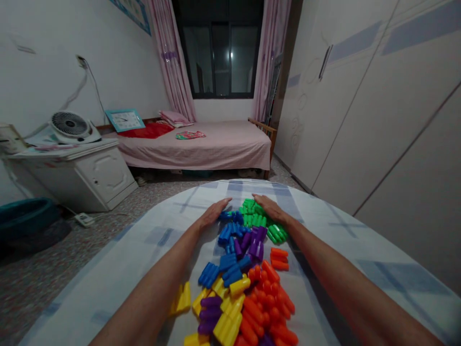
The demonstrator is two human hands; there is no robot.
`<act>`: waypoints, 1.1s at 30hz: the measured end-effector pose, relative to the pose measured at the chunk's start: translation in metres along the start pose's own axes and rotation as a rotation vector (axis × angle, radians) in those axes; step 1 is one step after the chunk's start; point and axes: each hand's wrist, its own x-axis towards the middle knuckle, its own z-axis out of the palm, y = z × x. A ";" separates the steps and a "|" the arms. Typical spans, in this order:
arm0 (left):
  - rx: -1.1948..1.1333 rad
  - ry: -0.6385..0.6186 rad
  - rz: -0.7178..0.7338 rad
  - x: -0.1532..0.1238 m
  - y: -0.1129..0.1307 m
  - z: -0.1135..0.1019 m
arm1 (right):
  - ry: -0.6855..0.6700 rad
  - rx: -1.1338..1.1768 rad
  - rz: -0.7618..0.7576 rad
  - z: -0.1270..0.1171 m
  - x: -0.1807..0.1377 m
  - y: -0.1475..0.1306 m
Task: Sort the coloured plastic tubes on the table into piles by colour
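My left hand point(215, 212) rests at the far left side of a long heap of plastic toy pieces, fingers stretched out, against the blue pieces point(227, 233). Opposite it, my right hand point(271, 208) lies along the green pieces point(251, 207), its fingers also extended. Neither hand appears to grip anything. Purple pieces point(256, 242) sit between the blue and green ones. Closer to me are the orange pieces point(266, 300) on the right and yellow pieces point(228, 317) on the left, with a few purple ones among them. My left forearm partly hides some yellow pieces.
The pieces lie on a table with a checked cloth point(169, 259). Beyond it stands a bed point(223, 146) under a dark window. A white cabinet point(104, 178) with a fan point(72, 126) is at the left, beside a teal tub point(29, 214). A wardrobe point(360, 120) fills the right.
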 end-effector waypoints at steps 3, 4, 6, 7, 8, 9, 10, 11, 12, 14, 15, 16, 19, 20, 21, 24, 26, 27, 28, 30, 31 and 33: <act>-0.118 -0.076 -0.026 0.015 0.016 0.018 | -0.064 0.052 -0.061 0.006 -0.007 -0.020; -0.150 -0.080 -0.033 0.017 0.022 0.022 | -0.074 0.091 -0.092 0.006 -0.012 -0.027; -0.211 -0.072 -0.074 0.015 0.035 0.028 | -0.099 0.182 -0.152 0.005 -0.025 -0.042; -0.229 -0.069 -0.094 0.012 0.043 0.029 | -0.111 0.222 -0.168 0.003 -0.033 -0.049; -0.240 -0.082 -0.103 0.008 0.051 0.029 | -0.124 0.254 -0.169 0.002 -0.041 -0.057; -0.244 -0.104 -0.097 0.003 0.060 0.027 | -0.138 0.283 -0.165 0.001 -0.049 -0.064; -0.239 -0.134 -0.073 -0.003 0.070 0.025 | -0.147 0.307 -0.166 -0.001 -0.058 -0.071; -0.223 -0.162 -0.039 -0.010 0.079 0.023 | -0.149 0.325 -0.176 -0.002 -0.068 -0.078; -0.196 -0.183 -0.002 -0.018 0.090 0.020 | -0.148 0.337 -0.197 -0.003 -0.079 -0.086; -0.129 -0.193 0.048 -0.038 0.111 0.013 | -0.145 0.335 -0.262 -0.005 -0.102 -0.101; -0.102 -0.186 0.055 -0.050 0.123 0.009 | -0.145 0.321 -0.300 -0.007 -0.115 -0.109; -0.082 -0.181 0.056 -0.062 0.135 0.006 | -0.148 0.300 -0.339 -0.008 -0.128 -0.118; -0.075 -0.161 0.058 -0.103 0.168 0.001 | -0.157 0.185 -0.449 -0.012 -0.170 -0.143; -0.076 -0.167 0.065 -0.118 0.178 0.001 | -0.163 0.140 -0.472 -0.013 -0.184 -0.151; -0.068 -0.178 0.074 -0.133 0.186 0.002 | -0.173 0.100 -0.486 -0.014 -0.198 -0.158; 0.021 -0.162 0.058 -0.181 0.197 0.005 | -0.193 0.030 -0.487 -0.017 -0.240 -0.173; 0.135 -0.091 0.044 -0.216 0.195 0.006 | -0.152 -0.006 -0.441 -0.017 -0.271 -0.171; 0.205 -0.076 0.067 -0.235 0.191 0.005 | -0.123 -0.038 -0.405 -0.017 -0.286 -0.166; 0.272 -0.072 0.115 -0.253 0.187 0.004 | -0.100 -0.077 -0.376 -0.015 -0.302 -0.159; 0.406 -0.132 0.186 -0.288 0.177 0.000 | -0.103 -0.178 -0.350 -0.008 -0.332 -0.138; 0.461 -0.173 0.200 -0.303 0.172 -0.001 | -0.095 -0.213 -0.364 -0.003 -0.346 -0.126; 0.543 -0.232 0.205 -0.325 0.162 -0.002 | -0.137 -0.260 -0.391 0.006 -0.367 -0.108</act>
